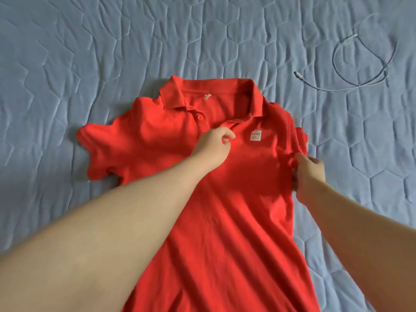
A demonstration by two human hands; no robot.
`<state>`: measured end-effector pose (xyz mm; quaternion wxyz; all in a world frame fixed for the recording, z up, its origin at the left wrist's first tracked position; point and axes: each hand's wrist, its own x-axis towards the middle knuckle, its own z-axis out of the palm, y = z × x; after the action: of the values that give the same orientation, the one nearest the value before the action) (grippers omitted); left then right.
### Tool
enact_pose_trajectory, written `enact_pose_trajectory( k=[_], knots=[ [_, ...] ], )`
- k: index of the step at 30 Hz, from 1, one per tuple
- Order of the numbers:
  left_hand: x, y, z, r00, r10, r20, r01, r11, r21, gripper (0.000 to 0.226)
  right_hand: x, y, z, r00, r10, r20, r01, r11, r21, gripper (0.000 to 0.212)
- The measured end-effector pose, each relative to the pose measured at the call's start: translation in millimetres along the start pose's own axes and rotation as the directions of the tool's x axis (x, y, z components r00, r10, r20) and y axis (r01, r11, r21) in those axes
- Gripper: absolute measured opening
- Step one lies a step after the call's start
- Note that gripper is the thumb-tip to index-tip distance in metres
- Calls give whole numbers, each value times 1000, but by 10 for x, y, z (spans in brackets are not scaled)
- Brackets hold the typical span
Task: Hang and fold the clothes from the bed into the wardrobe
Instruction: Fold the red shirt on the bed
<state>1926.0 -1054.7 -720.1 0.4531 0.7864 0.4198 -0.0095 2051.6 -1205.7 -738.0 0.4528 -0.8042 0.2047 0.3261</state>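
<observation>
Head view: a red polo shirt (236, 199) lies face up on the bed (90, 52), which is covered with a blue quilted spread. The shirt sits roughly in the middle of the frame, its collar (173, 95) pointing away from the person and its body running down toward the lower edge, where it leaves the picture. The fabric is creased along its length. The sleeve on the left of the frame is spread out on the cover, while the one on the right is bunched up. A red button (199, 117) shows on the placket just below the collar, a small white label (207, 96) peeks out inside the neck, and a white logo patch (256, 135) sits on the chest.

The left hand (213, 143) reaches across the shirt from the lower left, the bare forearm lying over the front of the garment. Its fingers are curled and pinch the fabric at the placket, just beside the logo patch. The right hand (308, 174) comes in from the lower right and grips the shirt's side edge near the bunched sleeve, the fingers curled round a fold of the cloth.

A thin white cable (298, 75) lies in a loose loop on the cover at the upper right, well apart from the shirt.
</observation>
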Motion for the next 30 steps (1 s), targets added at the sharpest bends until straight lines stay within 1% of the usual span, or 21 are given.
enact_pose_trajectory(
  k=[1,2,5,6,8,10,12,13,14,15,17,19,20,21,22,24,26,27,28,29,30],
  knots=[
    [43,108,124,1000,-7,27,9,999,-43,29,53,-24,-43,995,37,88,-43,997,67,6],
    [83,193,220,999,-26,46,31,995,-92,31,92,-54,-62,984,65,167,-85,990,117,8],
    [175,393,465,990,-77,114,103,965,-240,31,131,-144,-73,915,94,392,-162,976,146,9],
    [204,446,544,988,-83,131,116,957,-267,29,143,-169,-87,895,80,439,-167,972,164,8],
    [268,542,681,987,-91,134,126,951,-283,28,161,-219,-147,866,35,498,-218,924,314,13],
    [334,588,740,987,-110,119,138,953,-269,34,196,-267,-199,837,5,548,-312,826,469,15],
    [378,624,757,982,-126,141,158,958,-241,45,252,-320,-248,803,-29,595,-357,775,521,26],
    [387,640,758,978,-128,165,163,962,-218,52,295,-336,-258,787,-37,616,-364,778,512,29],
    [391,647,764,973,-130,191,168,966,-198,59,319,-355,-256,769,-36,638,-353,809,471,27],
    [395,644,776,968,-132,211,173,966,-191,63,338,-367,-247,757,-27,653,-309,865,395,22],
    [406,641,813,961,-137,239,185,964,-190,66,358,-374,-223,747,-11,665,-127,979,159,16],
    [414,654,836,961,-133,243,180,967,-182,66,358,-358,-208,766,-13,642,69,996,-63,18],
    [420,665,851,964,-125,235,172,966,-193,66,351,-355,-233,797,-35,604,130,985,-114,19],
    [427,663,853,968,-114,224,164,962,-217,64,344,-361,-249,839,-101,534,182,978,-102,20],
    [426,672,858,971,-106,217,158,957,-243,63,345,-381,-291,878,-203,433,237,971,-26,21],
    [397,688,853,970,-90,225,146,958,-246,62,338,-462,-431,900,-389,196,350,914,207,23],
    [366,677,860,968,-69,242,118,974,-195,64,348,-543,-618,906,-423,-10,397,843,362,26],
    [357,667,866,966,-61,252,107,980,-170,65,366,-560,-701,912,-404,-65,396,829,394,28],
    [350,659,877,963,-58,264,98,985,-142,67,374,-558,-757,923,-379,-73,375,838,396,28],
    [353,651,892,959,-61,278,95,989,-109,68,378,-529,-777,937,-349,-21,330,864,380,25],
    [357,646,914,954,-72,290,95,993,-67,69,390,-471,-768,947,-314,72,267,888,374,19]
  ],
)
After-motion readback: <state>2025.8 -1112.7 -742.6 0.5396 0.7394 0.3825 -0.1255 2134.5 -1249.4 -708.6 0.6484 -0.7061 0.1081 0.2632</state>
